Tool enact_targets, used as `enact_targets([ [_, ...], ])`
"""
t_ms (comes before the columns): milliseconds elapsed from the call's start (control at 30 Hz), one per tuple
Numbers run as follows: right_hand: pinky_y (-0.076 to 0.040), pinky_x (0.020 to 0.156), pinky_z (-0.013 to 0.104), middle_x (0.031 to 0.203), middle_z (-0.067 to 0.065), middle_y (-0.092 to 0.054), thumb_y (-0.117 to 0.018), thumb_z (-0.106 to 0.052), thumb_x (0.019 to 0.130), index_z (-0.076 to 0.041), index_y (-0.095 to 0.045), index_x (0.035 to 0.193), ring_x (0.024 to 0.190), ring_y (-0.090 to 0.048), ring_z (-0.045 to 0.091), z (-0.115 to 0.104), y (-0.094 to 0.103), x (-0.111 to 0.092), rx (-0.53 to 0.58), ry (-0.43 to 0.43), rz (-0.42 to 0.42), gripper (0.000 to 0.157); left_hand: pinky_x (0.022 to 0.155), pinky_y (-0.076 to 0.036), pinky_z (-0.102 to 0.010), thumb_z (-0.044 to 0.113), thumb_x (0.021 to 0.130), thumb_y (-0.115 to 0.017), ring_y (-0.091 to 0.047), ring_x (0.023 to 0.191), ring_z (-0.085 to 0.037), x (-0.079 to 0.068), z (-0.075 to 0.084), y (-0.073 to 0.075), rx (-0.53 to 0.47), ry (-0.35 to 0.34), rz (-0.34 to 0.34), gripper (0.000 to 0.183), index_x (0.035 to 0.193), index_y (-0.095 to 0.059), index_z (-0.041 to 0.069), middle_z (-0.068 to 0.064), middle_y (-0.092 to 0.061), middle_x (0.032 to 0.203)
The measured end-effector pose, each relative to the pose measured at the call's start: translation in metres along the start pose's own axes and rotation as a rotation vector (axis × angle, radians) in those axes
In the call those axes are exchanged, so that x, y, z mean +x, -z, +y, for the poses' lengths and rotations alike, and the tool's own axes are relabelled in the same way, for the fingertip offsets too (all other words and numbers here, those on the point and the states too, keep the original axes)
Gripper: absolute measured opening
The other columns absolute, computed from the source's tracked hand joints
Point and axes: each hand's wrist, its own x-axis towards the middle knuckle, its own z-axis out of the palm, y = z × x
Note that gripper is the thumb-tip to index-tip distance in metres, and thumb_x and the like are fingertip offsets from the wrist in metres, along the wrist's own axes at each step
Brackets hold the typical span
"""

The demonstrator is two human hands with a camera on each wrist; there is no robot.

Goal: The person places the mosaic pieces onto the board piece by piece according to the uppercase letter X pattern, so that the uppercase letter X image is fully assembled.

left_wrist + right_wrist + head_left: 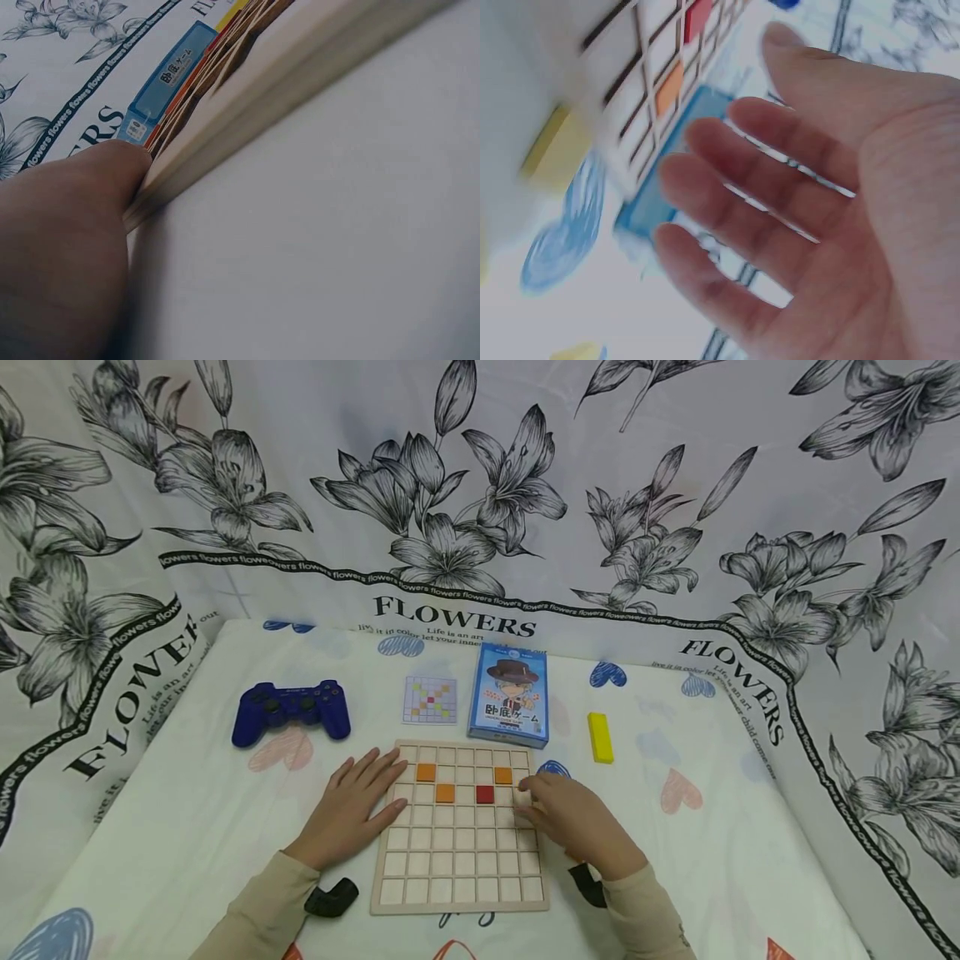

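A wooden grid board (pixel 441 908) lies flat before me, with three orange tiles (pixel 426 772) and one red tile (pixel 484 794) in its upper rows. My left hand (pixel 352 810) rests on the board's left edge, fingers extended and fingertips over the frame. In the left wrist view the thumb (pixel 97 180) presses against the board's side. Over the board's right edge hovers my right hand (pixel 581 818), its fingertips by the upper right squares. The right wrist view shows this hand (pixel 817 210) with fingers spread loosely and nothing between them.
Behind the board stands a blue game box (pixel 510 697), beside a small card with a coloured grid (pixel 430 700). A dark blue game controller (pixel 291 712) lies at the back left. To the right is a yellow block (pixel 600 737). Flower-printed cloth (pixel 480 485) hangs around the table.
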Motion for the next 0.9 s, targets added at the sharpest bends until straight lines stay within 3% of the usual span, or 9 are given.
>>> enact_targets([
  [300,-0.055,0.076,0.032,0.099,-0.003,-0.064,-0.076,-0.028,0.082,-0.014,-0.064,0.111,0.081,-0.06,0.01,0.03,-0.002,-0.088,-0.032,-0.351,-0.024,0.034,0.115,-0.014,-0.054,0.051,0.096,-0.049,-0.026,0.143,-0.031,-0.002,-0.003,-0.001,0.006,0.0,0.014,0.06,0.146,-0.042,0.02,-0.002,-0.033,0.155],
  [433,-0.055,0.075,0.032,0.102,-0.003,-0.062,-0.077,-0.031,0.079,-0.015,-0.062,0.112,0.08,-0.058,0.008,0.037,-0.01,-0.114,0.002,-0.455,-0.078,0.04,0.115,-0.014,-0.054,0.051,0.096,-0.05,-0.025,0.144,-0.03,-0.003,-0.005,-0.002,0.001,0.0,0.016,0.059,0.146,-0.042,0.02,-0.001,-0.033,0.155],
  [733,-0.056,0.076,0.032,0.102,0.0,-0.058,-0.08,-0.034,0.075,-0.015,-0.063,0.111,0.076,-0.051,0.009,0.038,-0.022,-0.12,0.136,-0.544,-0.15,0.044,0.114,-0.016,-0.055,0.049,0.096,-0.05,-0.025,0.143,-0.031,-0.001,-0.004,-0.003,0.008,-0.016,0.023,0.059,0.146,-0.042,0.02,-0.002,-0.033,0.155],
  [900,-0.055,0.073,0.03,0.102,0.002,-0.057,-0.079,-0.032,0.078,-0.016,-0.063,0.11,0.076,-0.05,0.01,0.037,-0.026,-0.122,0.132,-0.545,-0.112,0.04,0.115,-0.015,-0.054,0.05,0.096,-0.049,-0.024,0.144,-0.03,0.0,-0.003,-0.004,0.012,-0.019,0.02,0.059,0.146,-0.042,0.02,-0.002,-0.033,0.155],
])
